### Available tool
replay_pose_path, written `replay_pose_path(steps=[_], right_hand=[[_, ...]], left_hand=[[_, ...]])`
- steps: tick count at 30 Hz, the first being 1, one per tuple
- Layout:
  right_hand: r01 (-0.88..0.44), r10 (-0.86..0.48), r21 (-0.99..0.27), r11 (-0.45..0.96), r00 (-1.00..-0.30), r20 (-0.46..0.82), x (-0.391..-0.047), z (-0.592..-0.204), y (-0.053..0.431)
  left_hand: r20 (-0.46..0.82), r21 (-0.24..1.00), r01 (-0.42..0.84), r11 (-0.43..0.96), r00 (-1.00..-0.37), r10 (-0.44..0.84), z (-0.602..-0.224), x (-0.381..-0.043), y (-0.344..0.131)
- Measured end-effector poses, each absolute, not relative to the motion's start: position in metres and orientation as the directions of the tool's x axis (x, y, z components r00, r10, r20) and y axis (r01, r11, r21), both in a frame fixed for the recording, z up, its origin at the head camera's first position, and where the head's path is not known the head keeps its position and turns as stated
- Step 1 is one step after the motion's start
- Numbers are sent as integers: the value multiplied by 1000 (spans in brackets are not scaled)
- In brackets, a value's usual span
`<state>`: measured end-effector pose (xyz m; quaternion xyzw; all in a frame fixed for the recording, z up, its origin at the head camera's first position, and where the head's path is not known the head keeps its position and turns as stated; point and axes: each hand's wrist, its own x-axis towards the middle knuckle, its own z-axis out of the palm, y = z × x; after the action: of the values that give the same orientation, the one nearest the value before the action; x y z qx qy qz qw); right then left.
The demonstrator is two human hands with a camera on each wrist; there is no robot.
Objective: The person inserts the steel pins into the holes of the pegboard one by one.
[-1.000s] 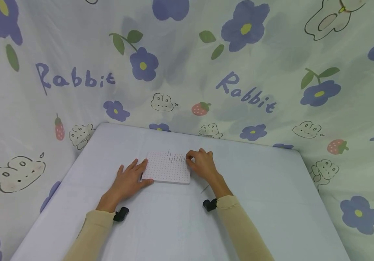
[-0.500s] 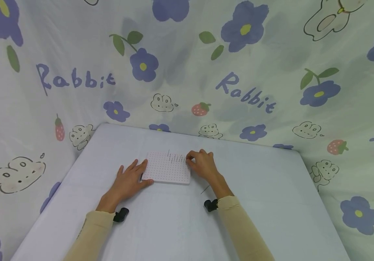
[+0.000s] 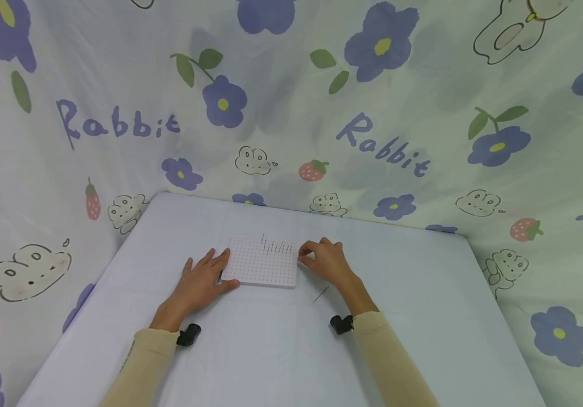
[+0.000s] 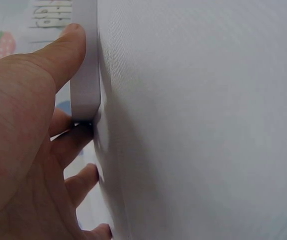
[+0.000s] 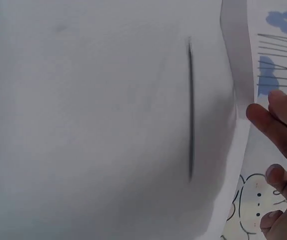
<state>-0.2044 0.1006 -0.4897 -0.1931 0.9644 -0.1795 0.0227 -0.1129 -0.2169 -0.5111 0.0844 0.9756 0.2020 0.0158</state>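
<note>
A square white board (image 3: 258, 268) dotted with small holes lies on the table. Several thin dark pins (image 3: 277, 247) stand in a row towards its back right, and a separate pin (image 3: 263, 238) rises a little behind them. My left hand (image 3: 201, 285) rests spread at the board's left side, its thumb along the front corner. Just off the right edge is my right hand (image 3: 324, 260), fingers bent loosely, with nothing visible between the tips. One loose needle-like pin (image 3: 321, 294) lies on the cloth; the right wrist view also shows this dark pin (image 5: 191, 115).
A white cloth covers the table (image 3: 413, 316). Behind it hangs a curtain (image 3: 291, 113) printed with flowers, rabbits and strawberries. Black wrist cameras (image 3: 188, 334) sit near both sleeves.
My right hand has moved from the row's right end to just right of the board, uncovering the last pin and more of the loose one. The left hand stays put.
</note>
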Motion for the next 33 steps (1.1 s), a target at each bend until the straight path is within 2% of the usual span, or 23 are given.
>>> replay_pose_path(steps=[7, 16, 21, 27, 33], right_hand=[[-292, -336, -404, 867, -941, -42, -190, -493, 124], [-303, -374, -410, 860, -921, -104, -168, -497, 147], [-365, -428, -407, 837, -901, -71, -156, -499, 155], [-446, -473, -322, 835, -881, -7, -147, -504, 159], [-447, -467, -318, 836, -884, 15, -142, -509, 161]], left_hand=[[-3, 397, 155, 905, -985, 171, -512, -113, -218], [-5, 405, 153, 902, -986, 169, -510, -112, -216], [2, 402, 159, 902, -985, 173, -511, -113, -217], [-7, 404, 157, 901, -984, 175, -514, -116, -218], [-19, 401, 156, 903, -984, 178, -514, -115, -219]])
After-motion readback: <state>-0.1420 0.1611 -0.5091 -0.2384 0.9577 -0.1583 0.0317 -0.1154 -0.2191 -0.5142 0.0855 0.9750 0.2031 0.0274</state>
